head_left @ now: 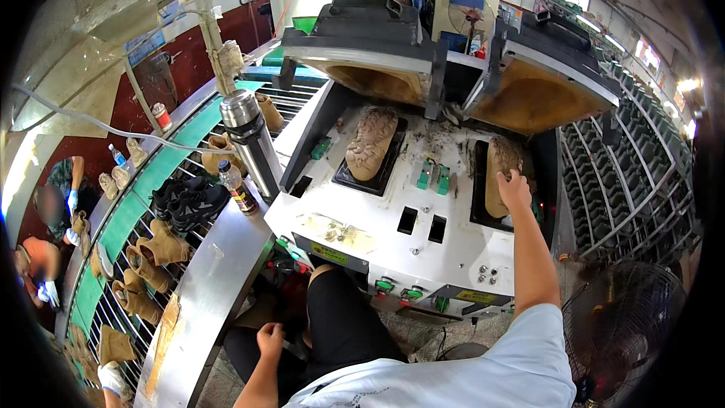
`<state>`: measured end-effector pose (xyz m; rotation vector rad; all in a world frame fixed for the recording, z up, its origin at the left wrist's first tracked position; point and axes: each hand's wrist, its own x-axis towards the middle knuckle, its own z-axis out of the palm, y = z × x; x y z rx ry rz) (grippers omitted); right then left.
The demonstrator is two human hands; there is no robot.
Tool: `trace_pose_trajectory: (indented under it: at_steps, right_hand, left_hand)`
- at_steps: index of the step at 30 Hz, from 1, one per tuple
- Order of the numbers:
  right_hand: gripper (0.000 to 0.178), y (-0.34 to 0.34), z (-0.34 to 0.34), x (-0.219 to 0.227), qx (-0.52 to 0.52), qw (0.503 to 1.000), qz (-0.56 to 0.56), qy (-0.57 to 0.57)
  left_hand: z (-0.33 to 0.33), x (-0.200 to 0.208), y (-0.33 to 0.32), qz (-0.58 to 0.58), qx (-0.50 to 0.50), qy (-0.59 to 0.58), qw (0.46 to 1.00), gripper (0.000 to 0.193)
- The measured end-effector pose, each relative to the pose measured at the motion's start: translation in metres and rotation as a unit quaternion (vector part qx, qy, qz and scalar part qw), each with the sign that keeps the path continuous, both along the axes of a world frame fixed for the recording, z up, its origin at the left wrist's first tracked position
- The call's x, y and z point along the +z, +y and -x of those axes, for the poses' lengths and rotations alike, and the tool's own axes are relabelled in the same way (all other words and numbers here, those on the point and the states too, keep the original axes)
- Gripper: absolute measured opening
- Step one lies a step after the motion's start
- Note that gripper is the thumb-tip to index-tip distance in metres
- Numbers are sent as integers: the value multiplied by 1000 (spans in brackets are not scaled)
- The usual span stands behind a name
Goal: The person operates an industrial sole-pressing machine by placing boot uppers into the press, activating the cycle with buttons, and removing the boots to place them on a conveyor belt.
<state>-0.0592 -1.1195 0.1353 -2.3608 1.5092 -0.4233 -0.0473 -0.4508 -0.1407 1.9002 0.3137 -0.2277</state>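
In front of me stands a white two-station press with both dark lids raised. Its left station holds a tan, wrinkled foot-shaped form on a black base. A similar form stands in the right station. My right hand reaches over that right form, its fingertips at the form's surface and slightly apart; I see nothing held. Low by my lap, away from the press, my left hand is curled closed, with nothing visible in it.
Left of the press, a roller conveyor carries tan boots and black shoes. A steel thermos and a bottle stand beside it. Co-workers sit beyond. At right are a floor fan and a rack.
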Motion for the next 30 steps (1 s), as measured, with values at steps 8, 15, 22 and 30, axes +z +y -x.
trace_pose_trajectory:
  at_steps: [8,15,22,30]
  right_hand:
    - [12,102,197,-114,6,873,118,-473]
    - [28,141,239,-176,-420,515,-312,-680]
    - [37,174,231,-283,-157,812,-292,-480]
    - [24,349,-7,-126,325,754,-216,-528]
  left_hand:
    - [17,92,-202,-29,-460,-75,884,26]
    - [19,105,-316,-47,-604,-9,796,22]
    - [3,76,-249,62,-510,-105,852,25]
    - [-90,49,-3,131,57,-100,985,10]
